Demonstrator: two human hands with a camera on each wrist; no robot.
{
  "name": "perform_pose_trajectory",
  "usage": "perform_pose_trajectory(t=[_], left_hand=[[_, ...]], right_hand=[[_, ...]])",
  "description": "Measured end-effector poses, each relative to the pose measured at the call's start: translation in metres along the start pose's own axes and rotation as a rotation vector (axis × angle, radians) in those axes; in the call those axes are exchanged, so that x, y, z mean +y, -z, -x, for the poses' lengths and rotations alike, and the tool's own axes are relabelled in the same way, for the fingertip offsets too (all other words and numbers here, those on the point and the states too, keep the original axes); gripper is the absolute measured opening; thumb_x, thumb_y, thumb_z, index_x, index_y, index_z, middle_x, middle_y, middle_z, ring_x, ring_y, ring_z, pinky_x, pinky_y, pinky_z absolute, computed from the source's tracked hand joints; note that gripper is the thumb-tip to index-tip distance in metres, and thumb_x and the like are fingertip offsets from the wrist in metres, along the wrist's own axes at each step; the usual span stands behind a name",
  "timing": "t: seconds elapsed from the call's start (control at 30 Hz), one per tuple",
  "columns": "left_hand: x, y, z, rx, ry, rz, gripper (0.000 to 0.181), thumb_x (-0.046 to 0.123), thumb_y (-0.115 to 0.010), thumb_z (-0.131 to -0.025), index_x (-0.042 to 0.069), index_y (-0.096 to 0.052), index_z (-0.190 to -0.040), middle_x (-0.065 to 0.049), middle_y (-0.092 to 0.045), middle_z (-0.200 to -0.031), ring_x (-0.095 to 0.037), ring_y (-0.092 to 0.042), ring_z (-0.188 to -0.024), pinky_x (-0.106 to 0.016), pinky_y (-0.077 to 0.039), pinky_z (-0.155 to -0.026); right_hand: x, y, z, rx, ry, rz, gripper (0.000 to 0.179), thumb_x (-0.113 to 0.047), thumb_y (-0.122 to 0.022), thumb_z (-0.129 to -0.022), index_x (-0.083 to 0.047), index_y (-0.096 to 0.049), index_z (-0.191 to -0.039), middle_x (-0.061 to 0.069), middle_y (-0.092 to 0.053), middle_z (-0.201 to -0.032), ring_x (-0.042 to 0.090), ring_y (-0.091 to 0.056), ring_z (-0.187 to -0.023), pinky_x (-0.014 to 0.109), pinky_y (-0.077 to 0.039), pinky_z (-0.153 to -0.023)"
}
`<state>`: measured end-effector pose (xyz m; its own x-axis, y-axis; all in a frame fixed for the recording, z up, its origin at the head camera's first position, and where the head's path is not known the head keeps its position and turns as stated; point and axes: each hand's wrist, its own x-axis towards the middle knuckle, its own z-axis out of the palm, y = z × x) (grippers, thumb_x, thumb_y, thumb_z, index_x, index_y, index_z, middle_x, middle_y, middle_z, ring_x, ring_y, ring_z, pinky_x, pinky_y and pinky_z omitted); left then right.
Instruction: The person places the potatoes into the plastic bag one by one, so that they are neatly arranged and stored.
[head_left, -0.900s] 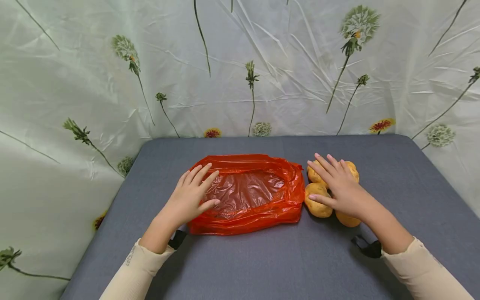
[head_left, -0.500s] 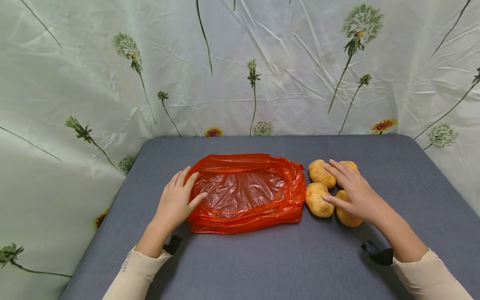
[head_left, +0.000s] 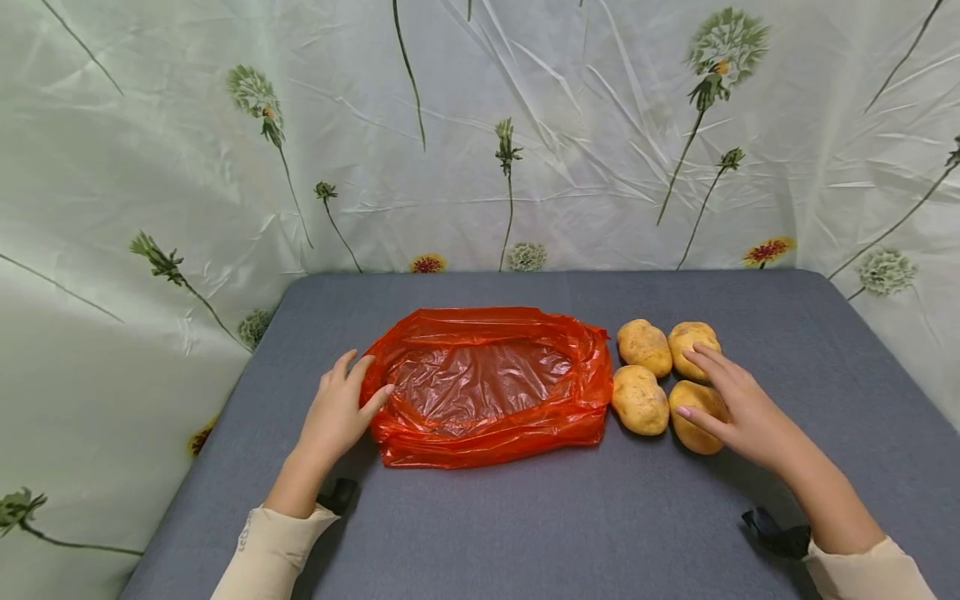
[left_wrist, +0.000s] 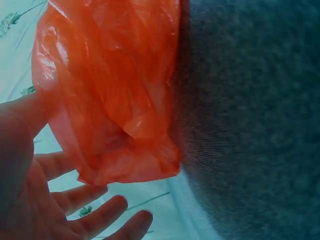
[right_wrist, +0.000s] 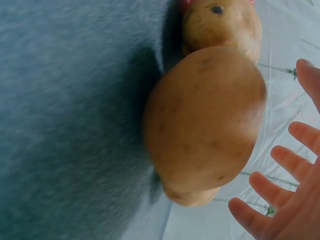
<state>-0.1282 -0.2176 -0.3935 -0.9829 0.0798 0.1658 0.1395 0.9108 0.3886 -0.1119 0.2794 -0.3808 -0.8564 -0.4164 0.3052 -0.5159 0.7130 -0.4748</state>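
Note:
An orange-red plastic bag point(head_left: 487, 446) lies on the table, its mouth facing up and its rim folded outward. Beside its left end is my left hand point(head_left: 337, 408), fingers spread and relaxed; in the left wrist view the thumb overlaps the bag point(left_wrist: 115, 90). Several potatoes sit in a cluster against the bag's right end, among them a front left potato point(head_left: 640, 401) and a back left potato point(head_left: 645, 347). My right hand point(head_left: 750, 417), its fingers loosely extended, hovers over the front right potato point(head_left: 693, 435), which fills the middle of the right wrist view.
The grey cloth-covered table point(head_left: 510, 533) reaches back to a pale curtain point(head_left: 450, 192) printed with flowers, which also hangs along the left. A black strap point(head_left: 776, 533) sits at my right wrist, and another strap point(head_left: 339, 496) at my left.
My left hand has drawn back leftward from over the bag to its left end. My right hand has moved right and toward me, uncovering more of the potatoes. Bag and potatoes stay put.

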Motion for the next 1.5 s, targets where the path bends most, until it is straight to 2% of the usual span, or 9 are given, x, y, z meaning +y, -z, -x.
perform_pose_trajectory(t=[0.33,0.53,0.67,0.77,0.9,1.03,1.17,1.3,1.5], left_hand=[[-0.015,-0.005,0.003,-0.023,-0.003,0.240,0.053,0.024,-0.059,-0.088,-0.003,-0.039,-0.129,-0.026,-0.038,-0.127,-0.042,-0.035,-0.115,-0.055,-0.029,-0.091],[-0.022,-0.008,0.005,-0.043,-0.002,0.383,0.055,0.012,-0.064,-0.083,-0.001,-0.039,-0.129,-0.024,-0.043,-0.119,-0.035,-0.044,-0.104,-0.050,-0.037,-0.082],[-0.025,-0.008,0.005,-0.092,0.029,0.490,0.059,0.012,-0.065,-0.082,0.002,-0.035,-0.133,-0.023,-0.039,-0.124,-0.039,-0.042,-0.106,-0.052,-0.037,-0.082],[-0.028,-0.009,0.007,-0.131,0.070,0.589,0.063,0.011,-0.065,-0.082,0.004,-0.031,-0.135,-0.024,-0.036,-0.129,-0.042,-0.040,-0.109,-0.050,-0.040,-0.079],[-0.030,-0.009,0.008,-0.157,0.098,0.693,0.067,0.009,-0.066,-0.082,0.006,-0.028,-0.137,-0.024,-0.037,-0.128,-0.041,-0.040,-0.108,-0.040,-0.043,-0.073],[-0.031,-0.008,0.009,-0.158,0.102,0.745,0.069,0.008,-0.067,-0.081,0.006,-0.028,-0.138,-0.025,-0.037,-0.127,-0.040,-0.042,-0.107,-0.033,-0.044,-0.068],[-0.032,-0.008,0.009,-0.157,0.111,0.773,0.069,0.008,-0.067,-0.081,0.007,-0.028,-0.138,-0.024,-0.037,-0.128,-0.039,-0.042,-0.107,-0.030,-0.045,-0.066],[-0.031,-0.008,0.009,-0.162,0.112,0.790,0.070,0.008,-0.067,-0.081,0.008,-0.027,-0.139,-0.023,-0.036,-0.129,-0.039,-0.042,-0.108,-0.029,-0.045,-0.066],[-0.031,-0.009,0.008,-0.164,0.109,0.799,0.071,0.007,-0.066,-0.081,0.008,-0.026,-0.139,-0.024,-0.035,-0.130,-0.039,-0.042,-0.109,-0.028,-0.046,-0.066]], right_hand=[[0.008,-0.005,0.017,-0.030,-0.119,-0.072,0.069,-0.016,-0.067,-0.081,-0.006,-0.030,-0.138,0.025,-0.029,-0.136,0.044,-0.024,-0.123,0.064,-0.023,-0.084],[0.013,-0.008,0.026,-0.054,-0.190,-0.112,0.070,-0.018,-0.068,-0.080,-0.007,-0.030,-0.138,0.023,-0.028,-0.136,0.041,-0.025,-0.122,0.063,-0.024,-0.082],[0.015,-0.009,0.030,-0.065,-0.218,-0.116,0.071,-0.019,-0.070,-0.079,-0.005,-0.032,-0.137,0.021,-0.032,-0.134,0.037,-0.036,-0.113,0.037,-0.032,-0.088],[0.016,-0.009,0.031,-0.070,-0.232,-0.123,0.070,-0.018,-0.071,-0.077,-0.003,-0.035,-0.135,0.020,-0.035,-0.131,0.031,-0.045,-0.103,0.016,-0.034,-0.078],[0.016,-0.009,0.031,-0.078,-0.258,-0.154,0.070,-0.016,-0.072,-0.076,-0.001,-0.035,-0.134,0.022,-0.037,-0.128,0.035,-0.051,-0.098,0.015,-0.039,-0.072],[0.015,-0.008,0.030,-0.064,-0.276,-0.173,0.070,-0.015,-0.073,-0.075,0.000,-0.036,-0.133,0.023,-0.038,-0.127,0.038,-0.052,-0.097,0.017,-0.042,-0.070],[0.015,-0.009,0.030,-0.002,-0.271,-0.180,0.070,-0.013,-0.075,-0.073,-0.003,-0.040,-0.132,0.016,-0.040,-0.127,0.010,-0.053,-0.095,0.012,-0.040,-0.070],[0.014,-0.008,0.029,0.084,-0.229,-0.200,0.070,-0.007,-0.077,-0.070,-0.005,-0.043,-0.131,-0.006,-0.040,-0.126,-0.013,-0.043,-0.092,0.008,-0.038,-0.072],[0.008,-0.006,0.021,0.138,-0.181,-0.241,0.073,-0.001,-0.077,-0.067,-0.002,-0.042,-0.131,-0.017,-0.037,-0.126,-0.011,-0.043,-0.096,0.007,-0.036,-0.074]])
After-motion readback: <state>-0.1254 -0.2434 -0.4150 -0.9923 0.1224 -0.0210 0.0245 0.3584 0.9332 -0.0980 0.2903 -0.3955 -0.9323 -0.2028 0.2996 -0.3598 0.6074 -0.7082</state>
